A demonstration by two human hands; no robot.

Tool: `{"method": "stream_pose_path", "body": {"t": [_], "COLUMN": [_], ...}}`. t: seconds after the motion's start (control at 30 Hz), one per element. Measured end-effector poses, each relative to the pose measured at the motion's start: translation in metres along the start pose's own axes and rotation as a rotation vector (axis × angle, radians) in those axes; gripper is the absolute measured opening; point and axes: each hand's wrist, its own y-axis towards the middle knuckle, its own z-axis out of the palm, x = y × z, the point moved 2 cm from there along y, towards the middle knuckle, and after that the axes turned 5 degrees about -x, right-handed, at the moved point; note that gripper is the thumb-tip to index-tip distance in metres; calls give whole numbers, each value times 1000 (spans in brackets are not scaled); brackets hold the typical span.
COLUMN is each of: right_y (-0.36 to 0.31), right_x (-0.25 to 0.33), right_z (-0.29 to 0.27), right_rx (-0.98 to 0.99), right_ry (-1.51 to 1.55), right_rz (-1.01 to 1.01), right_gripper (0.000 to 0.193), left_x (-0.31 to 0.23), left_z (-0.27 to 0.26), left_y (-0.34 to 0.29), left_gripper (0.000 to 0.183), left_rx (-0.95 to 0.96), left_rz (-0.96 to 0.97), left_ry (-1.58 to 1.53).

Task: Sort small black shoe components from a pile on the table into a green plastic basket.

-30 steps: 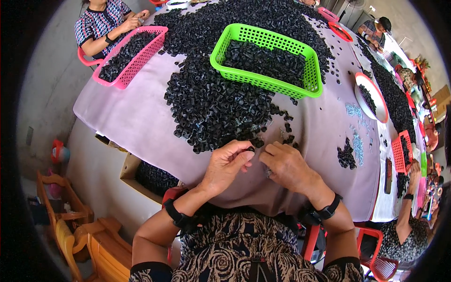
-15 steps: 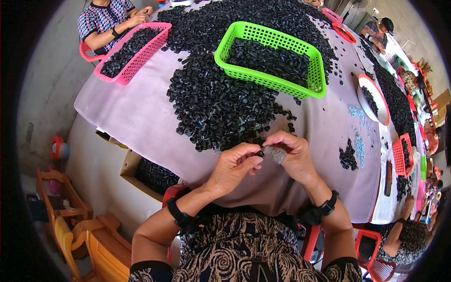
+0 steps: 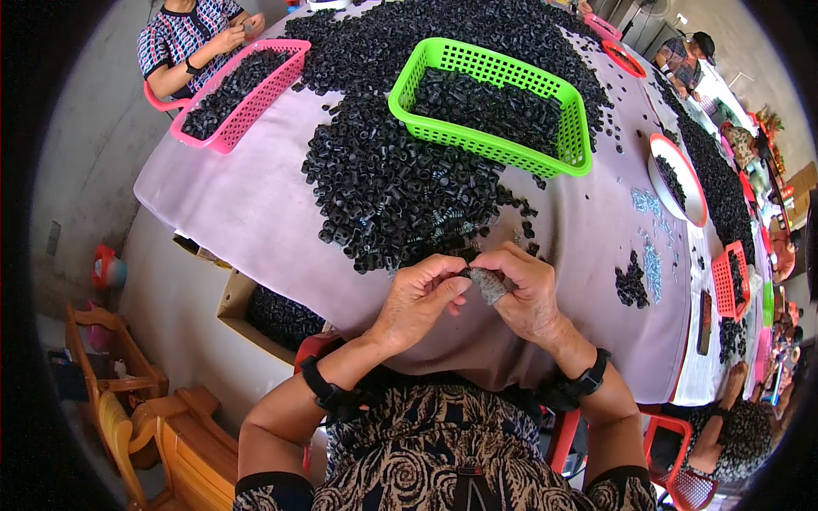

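My left hand (image 3: 417, 298) pinches a small black plastic part between thumb and forefinger, just above the near edge of the table. Against it, almost touching, is my right hand (image 3: 527, 294), its fingers closed and its thumb wrapped in a grey cover (image 3: 489, 286). Whatever the right fingertips hold is too small and too hidden to name. Right beyond both hands lies a heap of small black plastic parts (image 3: 383, 192), with some metal springs (image 3: 452, 220) strewn over its near side.
A green basket (image 3: 486, 153) of black parts stands past the heap. At the left is a pink basket (image 3: 243, 115), beside a co-worker's hands (image 3: 239, 32). To the right are a red-rimmed white bowl (image 3: 692, 192), loose silvery pieces (image 3: 652, 268) and a red basket (image 3: 728, 281). A wooden chair (image 3: 183, 443) stands lower left.
My right hand has moved slightly left, its covered thumb now against the black part. My left hand has hardly moved. The co-worker at the left has lifted one hand apart from the other.
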Motion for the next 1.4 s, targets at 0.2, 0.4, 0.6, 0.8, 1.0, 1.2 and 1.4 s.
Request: {"method": "stream_pose_path", "body": {"t": [0.2,0.4,0.6,0.8,1.0,1.2,1.4], "right_y": [-3,-1,-4,-3,-4,-4,-5], "right_x": [3,-1,4,2,-3,5,8], "right_z": [1,2,5,5,5,6,5], "right_rx": [8,45,-42,-46,-14,28,45], "right_ry": [-27,4,-103,-64,-39,-126,-141], "right_rz": [-3,-4,-118,-108,-60,-129,-182], "right_gripper": [25,26,26,26,27,31,39], "left_x": [0,-3,1,-5,-5,-2,3], "left_z": [1,1,3,3,3,2,2], "left_y": [0,0,-2,-1,0,0,-1], "left_gripper": [18,18,16,15,15,14,14], "left_rx": [-14,-22,-74,-45,-39,-59,-78], "left_rz": [32,101,95,72,67,63,76], "left_ry": [22,132,96,111,111,89,34]}}
